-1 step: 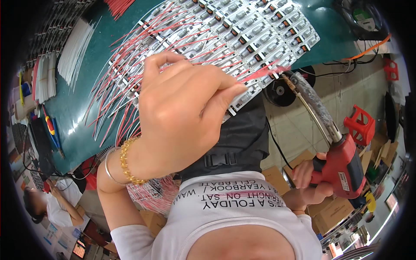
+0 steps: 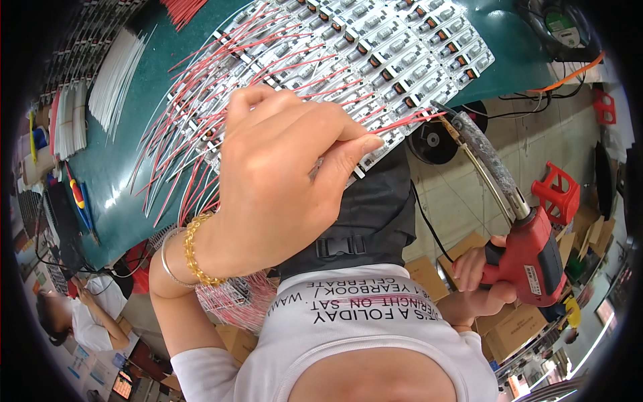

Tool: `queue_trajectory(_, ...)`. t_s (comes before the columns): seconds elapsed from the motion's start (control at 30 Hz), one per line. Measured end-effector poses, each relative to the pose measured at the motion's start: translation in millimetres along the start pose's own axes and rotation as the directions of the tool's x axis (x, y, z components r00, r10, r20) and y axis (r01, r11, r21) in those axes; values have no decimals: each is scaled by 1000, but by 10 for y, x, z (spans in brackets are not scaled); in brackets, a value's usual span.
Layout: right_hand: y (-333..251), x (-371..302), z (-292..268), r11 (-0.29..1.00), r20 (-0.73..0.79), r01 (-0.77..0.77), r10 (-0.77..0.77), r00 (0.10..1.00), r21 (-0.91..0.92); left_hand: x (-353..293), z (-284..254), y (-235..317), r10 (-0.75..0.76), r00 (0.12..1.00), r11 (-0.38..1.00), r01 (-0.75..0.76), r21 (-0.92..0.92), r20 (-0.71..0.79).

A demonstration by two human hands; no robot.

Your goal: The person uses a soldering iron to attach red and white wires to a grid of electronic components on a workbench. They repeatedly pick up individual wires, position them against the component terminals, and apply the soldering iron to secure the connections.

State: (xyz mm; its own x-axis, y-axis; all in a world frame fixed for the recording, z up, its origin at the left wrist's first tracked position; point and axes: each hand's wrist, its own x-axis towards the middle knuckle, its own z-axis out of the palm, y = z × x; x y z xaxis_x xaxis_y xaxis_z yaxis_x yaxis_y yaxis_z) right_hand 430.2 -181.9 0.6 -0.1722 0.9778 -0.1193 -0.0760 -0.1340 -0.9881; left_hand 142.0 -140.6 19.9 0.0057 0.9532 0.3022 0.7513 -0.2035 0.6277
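My left hand (image 2: 281, 174) is closed in a pinch on thin red wires (image 2: 406, 122), whose far ends reach right to the tip of a soldering gun. The red and black soldering gun (image 2: 532, 258) sits in my right hand (image 2: 479, 278), fingers wrapped round its grip. Its grey barrel and thin brass feed tube point up and left, meeting near the panel's right edge. Under my left hand lies a panel of silvery circuit boards (image 2: 418, 67) in rows, with small dark and orange parts. Red and white wires fan out over its left half; my hand hides part of them.
A green mat (image 2: 114, 221) covers the table. White wire bundles (image 2: 114, 87) and a red bundle (image 2: 182, 12) lie at the far left. Nearby is a screwdriver (image 2: 77, 194). Beyond the table's right side stand a black reel (image 2: 434, 142) and a red stool (image 2: 556, 194). Another person sits lower left.
The red wires, blurred near the gun's tip before, now show sharply. My left hand has shifted very slightly; the right hand and the gun look nearly unmoved.
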Motion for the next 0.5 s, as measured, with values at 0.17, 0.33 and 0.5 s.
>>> queue_trajectory(0.17, 21, -30, -15, 999, 26, 27, -26, 999, -28, -78, 75, -35, -84, 994, 996, 83, 17, 76)
queue_trajectory(0.33, -8, -34, 32, 996, 16, -22, 23, 1000, -82, -59, 82, -48, -79, 991, 997, 76, 28, 107)
queue_trajectory(0.5, -26, -13, 69, 994, 10, -61, 62, 998, -88, -58, 47, -58, -87, 987, 996, 88, -2, 132)
